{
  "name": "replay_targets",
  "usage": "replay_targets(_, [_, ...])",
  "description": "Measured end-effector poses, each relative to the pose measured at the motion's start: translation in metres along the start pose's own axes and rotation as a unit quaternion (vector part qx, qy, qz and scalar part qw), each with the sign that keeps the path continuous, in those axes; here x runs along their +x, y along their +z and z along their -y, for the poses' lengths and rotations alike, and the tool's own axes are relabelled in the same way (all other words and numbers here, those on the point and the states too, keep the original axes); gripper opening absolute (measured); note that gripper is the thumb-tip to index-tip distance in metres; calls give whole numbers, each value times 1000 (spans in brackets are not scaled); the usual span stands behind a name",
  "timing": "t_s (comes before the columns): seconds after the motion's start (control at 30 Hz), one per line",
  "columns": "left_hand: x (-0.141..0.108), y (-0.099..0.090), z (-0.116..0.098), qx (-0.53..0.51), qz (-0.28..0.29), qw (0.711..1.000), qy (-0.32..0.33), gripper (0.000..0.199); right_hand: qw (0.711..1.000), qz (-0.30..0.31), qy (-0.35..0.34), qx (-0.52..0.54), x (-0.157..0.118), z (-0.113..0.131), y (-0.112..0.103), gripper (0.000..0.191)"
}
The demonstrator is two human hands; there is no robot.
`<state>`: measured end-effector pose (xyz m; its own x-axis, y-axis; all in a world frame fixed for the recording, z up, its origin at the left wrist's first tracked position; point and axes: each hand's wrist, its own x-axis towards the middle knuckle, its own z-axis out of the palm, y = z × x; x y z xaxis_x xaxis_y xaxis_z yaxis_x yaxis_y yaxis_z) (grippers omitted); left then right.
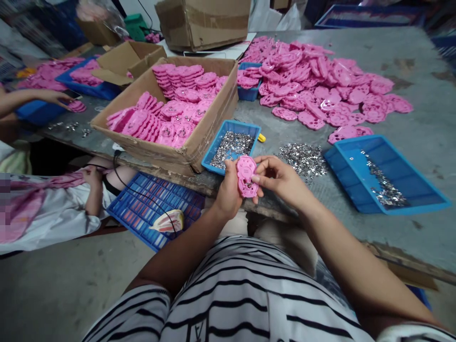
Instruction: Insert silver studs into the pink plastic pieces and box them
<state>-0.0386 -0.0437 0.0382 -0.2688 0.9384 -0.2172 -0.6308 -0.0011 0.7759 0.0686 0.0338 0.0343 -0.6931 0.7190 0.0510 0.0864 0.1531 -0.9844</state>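
Note:
A pink plastic plate [246,166] with holes and a small metal piece near its lower end is gripped along its left side by my left hand [228,192]. My right hand [278,176] pinches at the plate's right edge, thumb and finger together by the metal piece; whether they hold a part there is hidden. Just beyond my hands stands a small blue tray [213,164] of shiny metal parts. To the right of it lies a loose heap of the same metal parts [302,159] on the table.
A cardboard box [199,156] of stacked pink plates stands at left. A large pile of pink plates [313,85] covers the back. At right a blue bin [345,175] leans with metal parts inside. Another person's hand [53,96] is at far left, above a blue crate [137,209].

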Motion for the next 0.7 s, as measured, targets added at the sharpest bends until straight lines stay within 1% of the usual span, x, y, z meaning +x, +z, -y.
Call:
replay_targets(0.07, [-1,-2,0,2,27,1000,-6,60,996,-8,31,83,-3,-2,-3,30])
replay_targets(0.1, [-1,-4,0,4,35,999,-10,54,993,-20,37,106,-4,-4,-5,32])
replay_targets(0.17, [-3,-6,-1,17,40,999,-13,41,991,-59,37,114,-7,-6,-10,31])
replay_targets(0.2, [-3,-7,-1,29,40,999,-11,38,990,-78,37,111,-8,-8,-14,30])
replay_targets(0.33, [-7,-8,-4,77,38,996,-9,48,985,-129,50,101,-14,-16,-26,28])
replay_targets(0.4, [-8,-8,-5,83,40,996,-12,50,983,-144,59,102,-17,-19,-31,27])
replay_targets(0.5, [-9,-8,-8,76,58,995,-9,53,979,-161,65,103,-21,-21,-37,25])
replay_targets(0.6, [-10,-9,-11,71,73,995,-6,53,976,-180,68,103,-25,-21,-42,25])
replay_targets(0.7, [-10,-11,-11,69,85,994,-7,49,974,-192,73,99,-27,-22,-45,27])
